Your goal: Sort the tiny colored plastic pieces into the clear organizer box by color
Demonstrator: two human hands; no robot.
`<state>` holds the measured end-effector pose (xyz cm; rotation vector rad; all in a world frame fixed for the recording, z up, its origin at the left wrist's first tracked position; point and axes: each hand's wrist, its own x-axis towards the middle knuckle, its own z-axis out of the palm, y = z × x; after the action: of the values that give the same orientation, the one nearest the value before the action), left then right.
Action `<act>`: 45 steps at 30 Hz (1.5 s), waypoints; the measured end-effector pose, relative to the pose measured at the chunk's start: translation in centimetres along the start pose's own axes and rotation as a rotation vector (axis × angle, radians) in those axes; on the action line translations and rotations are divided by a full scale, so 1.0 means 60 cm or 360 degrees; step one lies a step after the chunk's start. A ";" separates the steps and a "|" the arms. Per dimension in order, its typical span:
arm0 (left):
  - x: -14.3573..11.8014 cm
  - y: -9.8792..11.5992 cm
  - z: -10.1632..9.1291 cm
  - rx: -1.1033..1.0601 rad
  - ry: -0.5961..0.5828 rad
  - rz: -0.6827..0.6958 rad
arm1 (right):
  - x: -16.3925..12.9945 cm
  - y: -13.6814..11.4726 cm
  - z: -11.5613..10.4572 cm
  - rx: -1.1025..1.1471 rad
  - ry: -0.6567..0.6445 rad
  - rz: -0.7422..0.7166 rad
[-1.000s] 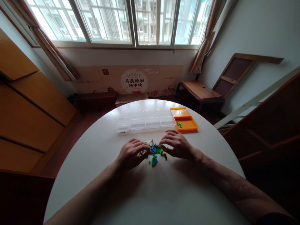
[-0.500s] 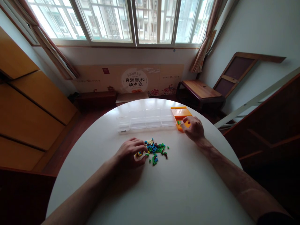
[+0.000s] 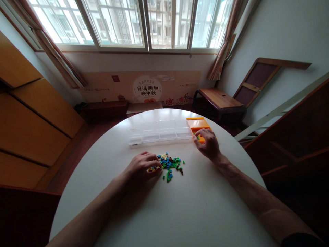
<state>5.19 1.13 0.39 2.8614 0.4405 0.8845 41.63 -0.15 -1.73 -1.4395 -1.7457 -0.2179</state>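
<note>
A small heap of tiny coloured bricks [image 3: 170, 164], blue, green, yellow and brown, lies in the middle of the round white table [image 3: 164, 206]. My left hand [image 3: 142, 168] rests palm down on the heap's left edge, fingers curled over a few bricks. My right hand [image 3: 207, 143] hovers over the front of the orange tray [image 3: 197, 123], fingers bent downward beside some green bricks [image 3: 195, 136] in it. Whether those fingers hold a brick is hidden.
A row of clear plastic compartment boxes [image 3: 159, 132] stands left of the orange tray at the table's far side. Beyond the table are a low wooden bench [image 3: 218, 100], a printed cardboard panel [image 3: 146, 88] under the window, and wooden furniture on both sides.
My right hand left the brick heap, went to the orange tray, and has now drawn back slightly toward me over its front edge. My left hand stayed on the heap.
</note>
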 end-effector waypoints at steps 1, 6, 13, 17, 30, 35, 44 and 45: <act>0.001 0.001 0.001 -0.0016 0.0029 -0.0016 | 0.000 -0.008 -0.002 0.0068 -0.0009 -0.0065; 0.008 0.014 0.015 -0.0078 0.0200 -0.0175 | -0.012 -0.067 -0.006 0.0437 -0.0216 -0.0504; 0.015 0.033 0.025 -0.0179 0.0202 -0.0287 | -0.027 -0.116 0.010 0.0606 -0.0490 -0.0948; 0.017 0.032 0.029 -0.0203 0.0245 -0.0269 | -0.027 -0.113 0.016 0.0612 -0.0543 -0.0966; 0.021 0.030 0.036 -0.0155 0.0272 -0.0148 | -0.023 -0.112 0.021 0.0595 -0.0496 -0.1055; 0.022 0.033 0.036 -0.0126 0.0273 -0.0164 | -0.024 -0.111 0.019 0.0580 -0.0481 -0.1039; 0.007 0.022 -0.003 -0.0177 -0.0052 -0.0108 | 0.001 -0.038 -0.010 0.0234 -0.0137 -0.0455; 0.005 0.019 -0.004 -0.0233 -0.0098 -0.0095 | 0.005 -0.023 -0.012 0.0157 -0.0073 -0.0329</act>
<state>5.57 0.12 0.95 2.7190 0.4332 0.7820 40.79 -0.79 -0.60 -1.2023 -1.9165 -0.2061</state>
